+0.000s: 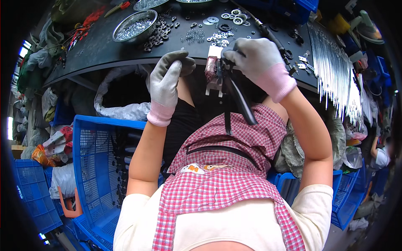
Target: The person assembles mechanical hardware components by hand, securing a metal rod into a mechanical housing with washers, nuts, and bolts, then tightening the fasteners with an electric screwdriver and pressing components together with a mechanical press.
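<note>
My left hand [166, 81], in a white glove with grey-coated fingers, hovers left of a small clamp fixture [214, 88] at the table's near edge. Its fingers are loosely curved, with nothing visible in them. My right hand [259, 58], gloved alike, has its fingers bent and closed at the top of the fixture, around a small part they mostly hide. A black curved lever-like piece [241, 98] slants down from below those fingers toward my lap. Reddish wrapping [211, 67] covers the fixture's left side.
A metal bowl [135, 26] of small shiny parts stands on the dark table [98, 48]. Black rings [158, 37], springs [193, 36] and washers [238, 19] lie beyond the fixture. Long metal rods [335, 69] overhang at right. A blue crate [94, 167] stands at my left; a person [382, 157] sits far right.
</note>
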### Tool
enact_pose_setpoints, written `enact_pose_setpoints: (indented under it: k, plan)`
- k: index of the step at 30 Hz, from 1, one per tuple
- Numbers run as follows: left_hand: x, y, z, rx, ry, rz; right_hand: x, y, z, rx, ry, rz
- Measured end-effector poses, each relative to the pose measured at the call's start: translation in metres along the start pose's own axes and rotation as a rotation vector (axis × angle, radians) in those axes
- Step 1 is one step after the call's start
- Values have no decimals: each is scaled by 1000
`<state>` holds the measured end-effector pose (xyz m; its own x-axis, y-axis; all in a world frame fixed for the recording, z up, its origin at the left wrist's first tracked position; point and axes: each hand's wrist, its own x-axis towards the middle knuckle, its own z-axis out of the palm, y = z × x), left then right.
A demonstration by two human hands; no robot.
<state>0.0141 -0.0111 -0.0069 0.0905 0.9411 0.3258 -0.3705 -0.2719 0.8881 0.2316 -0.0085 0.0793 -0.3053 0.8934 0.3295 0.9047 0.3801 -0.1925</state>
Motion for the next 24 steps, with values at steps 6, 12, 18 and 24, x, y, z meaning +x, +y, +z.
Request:
enact_pose_setpoints:
  k: [6, 12, 18, 24]
  plan:
    - [-2, -13, -2, -42, 15, -48, -18, 1, -13, 37, 62, -21]
    - [2, -20, 8, -15, -26, -67, -5, 2, 8, -54, -76, 30]
    - [3, -20, 18, 7, -22, -56, 11, -6, 20, 1, -52, 73]
    - [9, -40, 27, 31, 11, 9, 36, 11, 36, -29, -93, 87]
